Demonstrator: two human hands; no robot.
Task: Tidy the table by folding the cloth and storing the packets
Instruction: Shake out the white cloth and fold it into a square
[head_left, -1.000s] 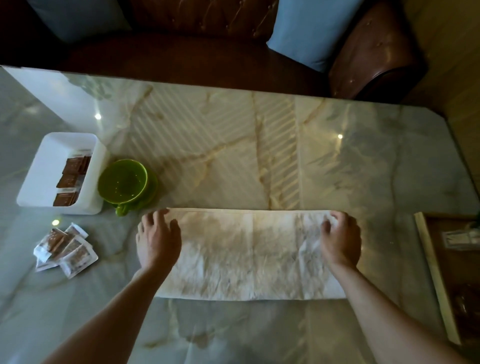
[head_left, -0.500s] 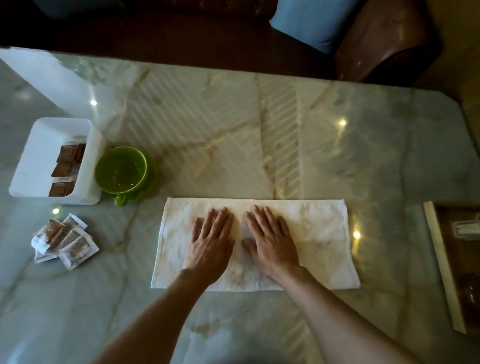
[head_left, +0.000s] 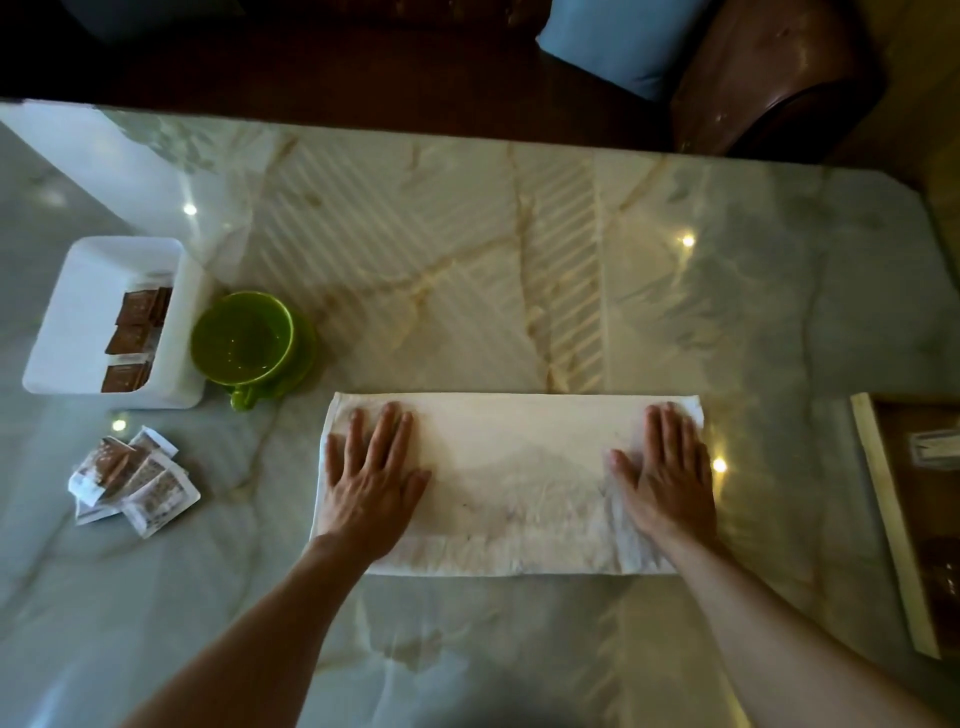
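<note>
Both hands lay flat, palms down and fingers extended, on a white cloth (head_left: 511, 483) folded into a long rectangle: left hand (head_left: 371, 478) near the cloth's left end, right hand (head_left: 667, 470) near its right end, neither gripping anything. Cloth rested on a glossy marble table (head_left: 467, 270), pale with tan veining and striped light reflections, toward the near edge. Beyond the table's far edge stood a dark brown leather sofa (head_left: 769, 78) with a blue cushion (head_left: 618, 41). White rectangular container (head_left: 83, 312) sat at the table's left, holding three brown packets (head_left: 132, 340) lined along its right inner wall. Green cup (head_left: 244, 340) on a green saucer, empty as far as could be seen, stood just beside the container's right side and apart from the cloth's far left corner. Loose packets (head_left: 132, 475), white-edged with brown print, lay in an overlapping heap on the table in front of the container, well left of the cloth. Wooden tray (head_left: 883, 499) sat at the right edge, partly out of frame, its contents too dim to identify.
</note>
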